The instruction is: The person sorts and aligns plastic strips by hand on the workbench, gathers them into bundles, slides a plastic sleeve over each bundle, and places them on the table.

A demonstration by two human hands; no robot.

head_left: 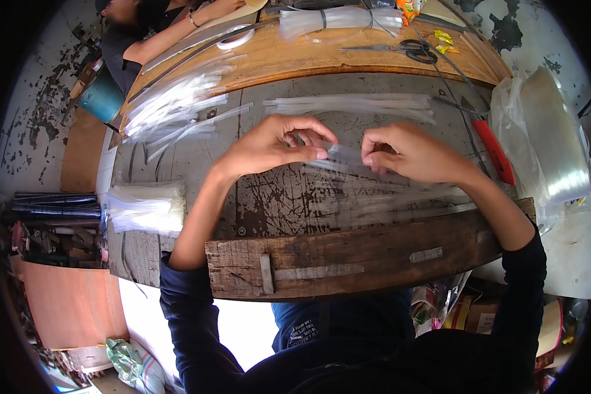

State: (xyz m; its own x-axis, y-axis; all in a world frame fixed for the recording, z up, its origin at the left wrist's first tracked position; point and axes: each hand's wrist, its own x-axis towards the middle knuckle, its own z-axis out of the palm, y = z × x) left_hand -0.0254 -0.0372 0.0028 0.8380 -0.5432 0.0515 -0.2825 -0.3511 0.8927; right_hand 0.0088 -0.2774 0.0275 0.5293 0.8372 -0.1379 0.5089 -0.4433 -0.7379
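My left hand (pixel 279 146) curls its thumb and fingers around one end of a clear plastic strip (pixel 343 156) above the grey table. Opposite it, my right hand (pixel 410 154) is closed in a pinch at the strip's other side; its fingertips partly hide what they grip. Beneath both hands lie loose clear strips (pixel 381 200), hard to separate from the scratched surface. A row of long clear strips (pixel 354 105) stretches across the table just beyond my hands. Near my left forearm is a stack of whitish strips (pixel 146 207).
A worn wooden plank (pixel 348 256) runs along the near edge. Bright strips (pixel 177 95) spread at the far left. On the raised wooden board are scissors (pixel 419 51), a tape roll (pixel 235 37) and a bundle (pixel 341 23). A red-handled tool (pixel 494 151) lies right. Another person's arm (pixel 171 39) reaches in.
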